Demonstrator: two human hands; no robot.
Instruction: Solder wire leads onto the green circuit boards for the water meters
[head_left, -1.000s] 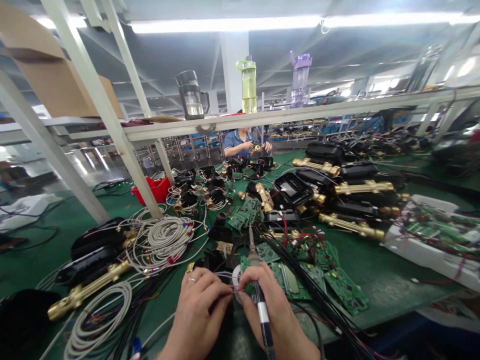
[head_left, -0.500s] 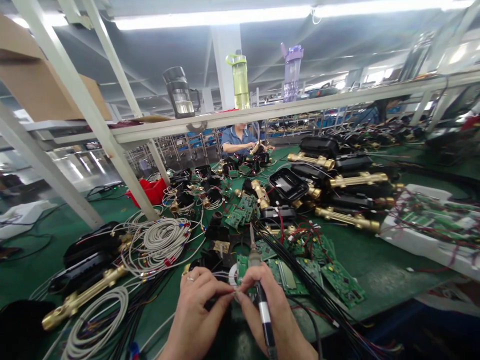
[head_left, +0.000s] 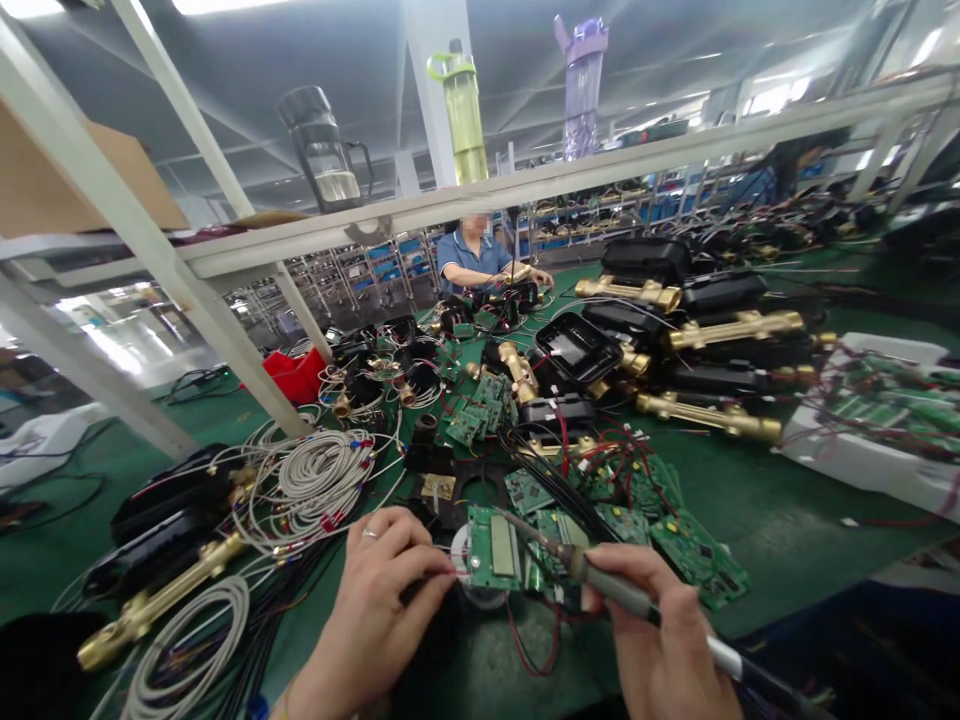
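My left hand (head_left: 386, 605), with a ring on one finger, pinches the end of a thin wire (head_left: 460, 573) at the left edge of a green circuit board (head_left: 482, 548). This board carries a pale display and rests over a white round piece (head_left: 459, 545). In my right hand (head_left: 660, 625) is a soldering iron (head_left: 619, 588), held like a pen. Its tip points left, above the board's upper part; whether it touches cannot be made out. Red and black wires (head_left: 531, 665) loop below the board.
Coiled grey cables (head_left: 322, 478) and brass pipe fittings (head_left: 154, 600) lie left. More circuit boards (head_left: 697, 560) and black cables are at right, behind them black housings (head_left: 577, 345) with brass bodies. A white foam tray (head_left: 847, 450) holds boards. A person (head_left: 472, 265) sits opposite, beneath a shelf (head_left: 420, 225).
My right hand has moved right, away from my left fingers, and the soldering iron has swung from upright to pointing left over the board. My left hand stays nearly in place. The view has shifted.
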